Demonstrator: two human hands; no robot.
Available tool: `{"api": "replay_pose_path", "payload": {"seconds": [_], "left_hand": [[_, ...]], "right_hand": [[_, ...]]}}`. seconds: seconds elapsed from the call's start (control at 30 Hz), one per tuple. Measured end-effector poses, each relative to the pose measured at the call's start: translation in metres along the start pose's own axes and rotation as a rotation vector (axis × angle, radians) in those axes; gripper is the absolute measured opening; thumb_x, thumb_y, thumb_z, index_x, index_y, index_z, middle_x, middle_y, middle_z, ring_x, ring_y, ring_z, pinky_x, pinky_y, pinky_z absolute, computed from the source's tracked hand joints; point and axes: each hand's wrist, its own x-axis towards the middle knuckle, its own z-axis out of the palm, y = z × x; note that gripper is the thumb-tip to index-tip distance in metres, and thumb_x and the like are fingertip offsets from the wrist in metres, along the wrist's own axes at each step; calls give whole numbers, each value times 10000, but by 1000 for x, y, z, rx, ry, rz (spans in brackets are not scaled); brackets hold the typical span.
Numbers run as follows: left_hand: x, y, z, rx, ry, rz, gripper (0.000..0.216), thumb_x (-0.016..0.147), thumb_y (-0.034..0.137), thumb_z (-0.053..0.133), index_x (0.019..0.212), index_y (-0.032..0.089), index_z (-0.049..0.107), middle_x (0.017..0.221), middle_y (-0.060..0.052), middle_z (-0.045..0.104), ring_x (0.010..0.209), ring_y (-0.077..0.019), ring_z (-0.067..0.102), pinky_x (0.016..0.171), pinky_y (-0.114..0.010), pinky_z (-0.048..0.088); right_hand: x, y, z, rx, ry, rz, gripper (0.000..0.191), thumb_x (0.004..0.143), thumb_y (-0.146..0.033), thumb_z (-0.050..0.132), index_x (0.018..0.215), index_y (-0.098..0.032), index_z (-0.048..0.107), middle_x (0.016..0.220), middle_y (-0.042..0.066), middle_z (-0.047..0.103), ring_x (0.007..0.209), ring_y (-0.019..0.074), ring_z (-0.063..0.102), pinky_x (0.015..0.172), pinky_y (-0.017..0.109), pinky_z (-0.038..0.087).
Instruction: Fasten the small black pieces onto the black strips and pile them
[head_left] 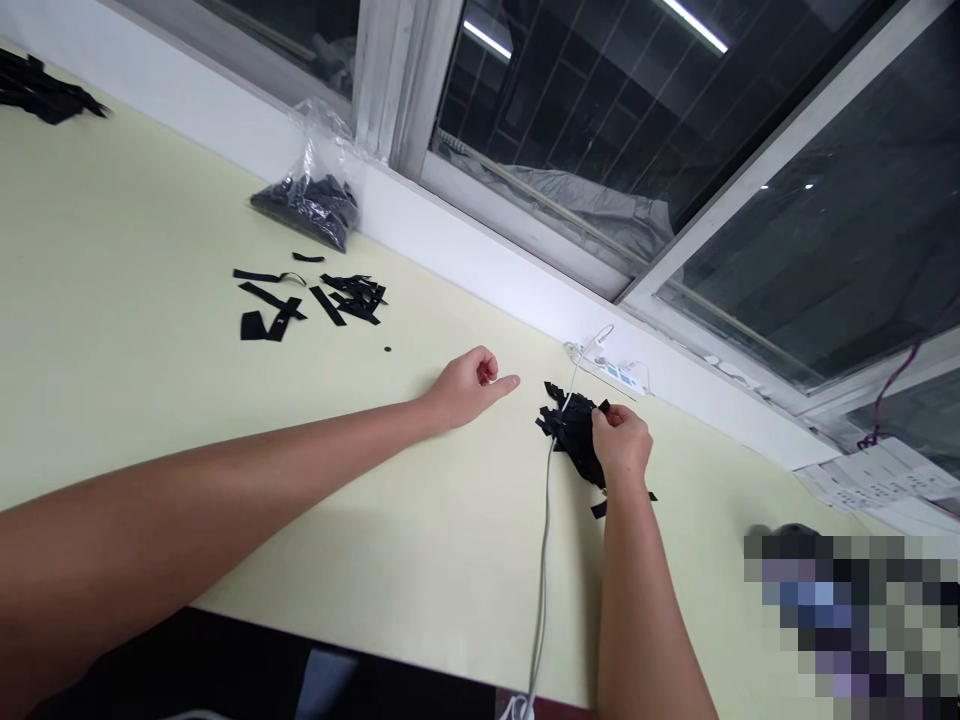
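Observation:
My right hand (624, 440) is over a heap of short black fabric strips (577, 435), its fingers pinched on a black strip (604, 406) at the heap's upper right edge. My left hand (469, 388) hovers over or rests on the table to the left of that heap. Its fingers curl loosely, the thumb points out to the right, and nothing shows between them. Farther left lies a second, looser group of black strips (358, 298), some flat and apart from each other, with a small dark round piece (388, 349) nearby.
A clear plastic bag (319, 195) with black pieces stands against the wall. A white power strip (619, 375) lies by the sill, and its white cable (547, 540) crosses the heap towards the table's front edge. More black strips (41, 88) lie far left. A blurred-out person is at right.

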Motion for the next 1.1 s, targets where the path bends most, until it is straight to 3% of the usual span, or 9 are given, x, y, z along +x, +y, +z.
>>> {"api": "replay_pose_path", "payload": {"seconds": [0.1,0.3,0.53,0.77,1.1], "left_hand": [[1,4,-3,-50,66,33,436,776,480,681,666,208,358,611,55,354,554,-96,319,545,-267,301],[2,15,-2,-21,109,30,593,752,446,685,587,210,168,571,63,145,524,-80,155,511,-272,168],[-3,8,1,50,-103,-46,516,740,389,649,555,210,203,551,56,155,501,-79,157,501,-278,149],[-3,4,-10,-8,-97,-36,519,756,408,629,611,211,171,599,53,147,527,-85,156,516,-272,162],[-6,5,-7,15,-177,-35,493,775,393,612,621,209,182,606,57,153,532,-88,165,524,-272,175]], "right_hand": [[-2,-5,1,10,37,-17,198,760,-399,571,725,-218,642,739,48,688,689,221,586,651,324,388],[-6,-11,5,46,65,-45,194,767,-394,561,708,-217,614,710,33,676,668,209,571,663,321,378],[-12,-14,6,84,62,-70,214,783,-407,551,732,-214,627,736,44,687,693,220,584,672,322,387],[-19,-24,9,109,67,-89,210,786,-407,568,716,-216,618,692,31,663,657,207,575,668,315,387],[-22,-24,10,115,72,-87,218,802,-413,559,715,-218,605,684,21,643,642,196,550,652,307,381]]}}
